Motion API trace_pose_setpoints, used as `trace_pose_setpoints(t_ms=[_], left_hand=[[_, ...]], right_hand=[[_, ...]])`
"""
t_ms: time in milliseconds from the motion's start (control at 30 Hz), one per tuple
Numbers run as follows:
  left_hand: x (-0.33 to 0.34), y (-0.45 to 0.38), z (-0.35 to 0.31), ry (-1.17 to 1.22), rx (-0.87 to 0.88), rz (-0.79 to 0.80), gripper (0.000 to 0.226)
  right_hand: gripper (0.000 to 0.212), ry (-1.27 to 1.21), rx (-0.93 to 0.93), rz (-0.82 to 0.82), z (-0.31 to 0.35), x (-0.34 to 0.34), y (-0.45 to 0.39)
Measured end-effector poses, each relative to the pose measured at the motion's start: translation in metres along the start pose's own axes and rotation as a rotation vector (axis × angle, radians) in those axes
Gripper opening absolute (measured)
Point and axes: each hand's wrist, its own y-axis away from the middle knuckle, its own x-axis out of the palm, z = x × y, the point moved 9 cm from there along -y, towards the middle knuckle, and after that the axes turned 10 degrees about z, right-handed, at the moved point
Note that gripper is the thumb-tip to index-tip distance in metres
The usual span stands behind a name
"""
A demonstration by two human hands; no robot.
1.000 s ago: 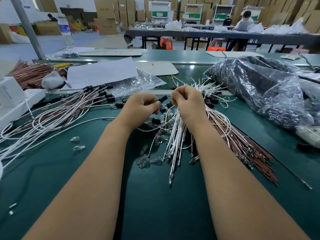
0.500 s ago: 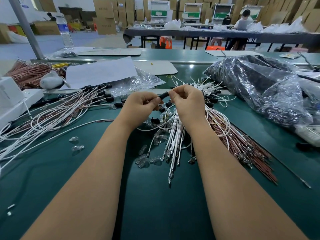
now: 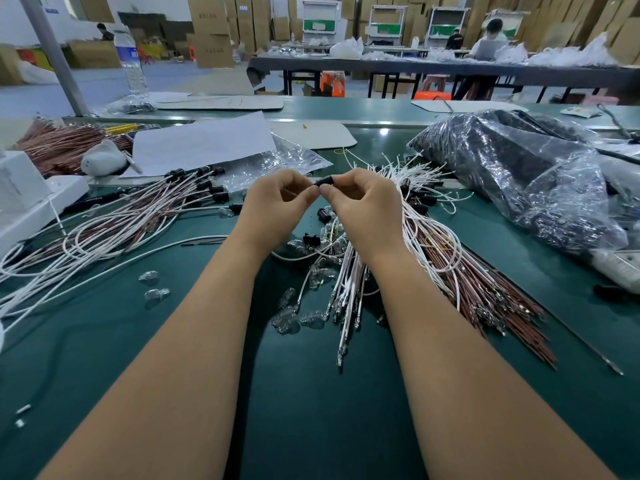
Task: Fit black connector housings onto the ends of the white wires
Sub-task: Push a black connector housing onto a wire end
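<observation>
A small black connector housing (image 3: 325, 182) is pinched between the fingertips of my left hand (image 3: 277, 206) and my right hand (image 3: 363, 206), held above the green table (image 3: 311, 410). Under my right wrist lies a bundle of white wires (image 3: 349, 289) with metal terminals at their near ends. Loose black housings (image 3: 323, 214) and clear little bulbs (image 3: 291, 318) are scattered below my hands. On the left lies a pile of white and brown wires that carry black housings (image 3: 204, 183). The wire end inside the pinched housing is hidden by my fingers.
A big clear plastic bag of dark parts (image 3: 519, 174) fills the right side. White boxes (image 3: 24, 199) stand at the left edge, with a sheet of paper (image 3: 204, 142) and a brown wire bundle (image 3: 65, 143) behind. Brown wires (image 3: 491, 299) fan out to the right.
Both hands have closed together and risen slightly. The black housing, first held by my left hand alone, is now pinched between the fingertips of both hands.
</observation>
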Motion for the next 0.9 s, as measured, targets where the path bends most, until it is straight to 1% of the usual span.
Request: trace_pose_setpoints(t_ms=[67, 200, 267, 333, 367, 433, 500, 533, 700, 900], left_hand=[[0.001, -0.001, -0.001, 0.020, -0.004, 0.028, 0.005], [0.009, -0.003, 0.001, 0.068, -0.048, 0.137, 0.006], [0.010, -0.003, 0.001, 0.082, -0.048, 0.162, 0.012], [0.007, -0.002, 0.003, 0.087, -0.050, 0.149, 0.019], [0.005, -0.002, 0.006, 0.082, -0.060, 0.127, 0.020], [0.000, -0.001, 0.014, 0.038, -0.092, 0.073, 0.018], [-0.004, -0.002, 0.021, -0.035, -0.123, 0.027, 0.018], [-0.006, -0.002, 0.024, -0.052, -0.134, 0.013, 0.016], [-0.003, -0.002, 0.029, -0.012, -0.141, 0.016, 0.007], [-0.006, 0.000, 0.029, -0.026, -0.136, -0.008, 0.009]], right_hand=[[0.005, 0.013, -0.008, -0.002, 0.001, -0.001, 0.000], [0.008, 0.058, -0.015, -0.003, 0.001, -0.002, -0.002], [0.006, 0.071, 0.016, -0.001, -0.001, -0.001, -0.002], [0.011, 0.162, 0.045, 0.036, -0.003, 0.002, -0.003], [0.017, 0.252, 0.055, 0.089, -0.004, 0.007, -0.003], [0.028, 0.481, 0.088, 0.263, -0.007, 0.021, -0.004], [0.025, 0.659, 0.118, 0.416, -0.012, 0.034, 0.000], [0.021, 0.699, 0.116, 0.456, -0.011, 0.038, 0.001], [0.015, 0.742, 0.079, 0.515, -0.003, 0.043, 0.004], [0.017, 0.766, 0.130, 0.522, -0.007, 0.038, 0.001]])
